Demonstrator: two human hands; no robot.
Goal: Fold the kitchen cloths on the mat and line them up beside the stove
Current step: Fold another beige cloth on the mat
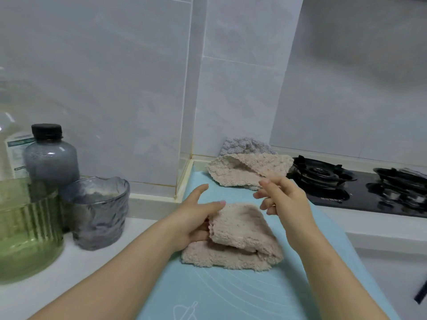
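A beige fluffy cloth (245, 236) lies half folded on the light blue mat (231, 294). My left hand (196, 215) holds its upper flap at the left edge, index finger on top and the other fingers underneath. Just above the cloth's right side hovers my right hand (286, 199), fingers loosely spread and holding nothing. A second beige cloth (245, 173) lies crumpled at the mat's far end, next to the black gas stove (342, 188). Behind it a grey cloth (247, 146) leans against the wall.
On the white counter to the left stand a dark bottle (50, 158), a grey glass cup (101, 211) and a green ribbed glass bowl (25, 234). Tiled wall runs close behind the mat. The stove's burners lie to the right.
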